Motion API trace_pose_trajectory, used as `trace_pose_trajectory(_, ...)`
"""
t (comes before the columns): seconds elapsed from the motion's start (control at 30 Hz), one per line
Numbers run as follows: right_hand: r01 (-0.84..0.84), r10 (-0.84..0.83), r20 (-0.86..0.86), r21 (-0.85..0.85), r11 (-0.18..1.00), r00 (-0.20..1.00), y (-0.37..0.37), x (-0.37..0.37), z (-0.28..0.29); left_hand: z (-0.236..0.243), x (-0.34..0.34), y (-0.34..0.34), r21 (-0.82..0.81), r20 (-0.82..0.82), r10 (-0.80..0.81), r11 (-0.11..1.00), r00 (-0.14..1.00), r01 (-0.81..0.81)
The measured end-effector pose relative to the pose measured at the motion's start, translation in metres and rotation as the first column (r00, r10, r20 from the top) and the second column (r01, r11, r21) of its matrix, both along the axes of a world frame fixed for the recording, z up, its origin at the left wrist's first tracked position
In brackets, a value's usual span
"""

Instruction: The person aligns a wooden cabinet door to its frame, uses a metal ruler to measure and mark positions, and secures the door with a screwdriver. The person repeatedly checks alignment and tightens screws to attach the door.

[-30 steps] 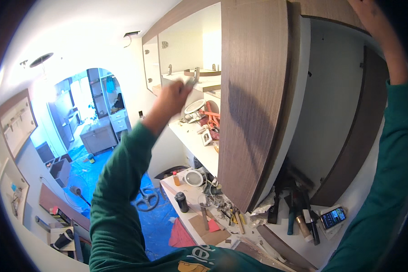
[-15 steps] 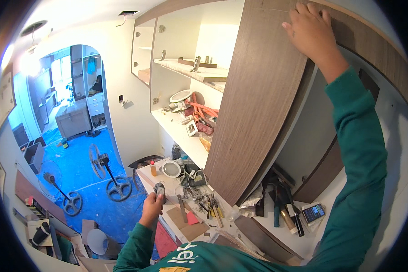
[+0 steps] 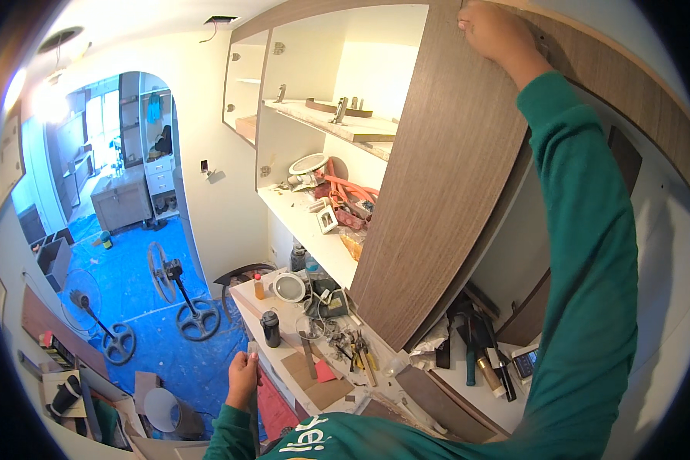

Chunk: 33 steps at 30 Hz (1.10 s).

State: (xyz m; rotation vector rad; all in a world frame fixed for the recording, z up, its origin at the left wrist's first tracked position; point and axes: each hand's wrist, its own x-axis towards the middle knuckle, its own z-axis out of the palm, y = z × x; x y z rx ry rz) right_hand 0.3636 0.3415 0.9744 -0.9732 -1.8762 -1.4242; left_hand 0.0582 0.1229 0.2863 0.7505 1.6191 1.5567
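Observation:
My right hand (image 3: 498,34) is raised to the top of a brown wood-grain cabinet door (image 3: 445,169), its fingers curled close against the upper part. Whatever those fingers may hold is hidden. Low on the left, my left hand (image 3: 243,377) is closed around a thin grey strip (image 3: 253,347) that stands upright beside the worktop (image 3: 284,337). A black bottle (image 3: 270,328) stands on the worktop near that hand. To the left of the door, an open cabinet (image 3: 322,138) shows loose hinges and a curved strip on its shelf.
Pliers (image 3: 369,366), a round white light fitting (image 3: 289,287) and cardboard (image 3: 314,379) crowd the worktop. Hand tools (image 3: 479,353) and a phone (image 3: 526,362) lie right of the door. Two round-based stands (image 3: 199,318) rest on blue floor sheeting (image 3: 146,268).
My right hand has slid left and slightly up along the top of the door. The left hand has dropped down and left, away from the black bottle. The view has shifted slightly.

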Motion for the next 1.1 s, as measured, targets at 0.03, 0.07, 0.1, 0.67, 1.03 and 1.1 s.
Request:
trace_pose_trajectory(0.03,-0.016,0.015,-0.047,-0.018,1.000,0.999,0.002,-0.004,0.001,-0.004,0.000,0.000,-0.003,0.000,0.004,1.000,1.000,-0.004)
trace_pose_trajectory(0.07,-0.008,0.007,-0.042,-0.024,1.000,0.999,0.003,-0.008,0.002,-0.008,0.000,-0.001,-0.005,0.000,0.008,1.000,1.000,-0.008)
trace_pose_trajectory(0.1,0.000,-0.001,-0.038,-0.028,1.000,0.999,0.004,-0.011,0.003,-0.009,0.001,-0.001,-0.011,-0.007,0.014,1.000,1.000,-0.014)
trace_pose_trajectory(0.67,0.003,0.011,0.202,-0.067,0.998,0.979,0.038,-0.075,-0.074,-0.009,0.012,-0.025,-0.005,0.099,0.047,0.999,0.994,-0.047)
trace_pose_trajectory(1.03,0.180,-0.188,0.141,0.064,0.981,0.972,0.009,-0.018,-0.043,-0.017,0.020,-0.014,0.039,0.093,-0.003,0.999,0.996,0.000)
trace_pose_trajectory(1.1,0.174,-0.174,0.126,0.007,0.985,0.977,-0.005,-0.018,-0.037,-0.022,0.020,-0.012,0.041,0.081,-0.004,0.999,0.997,0.001)
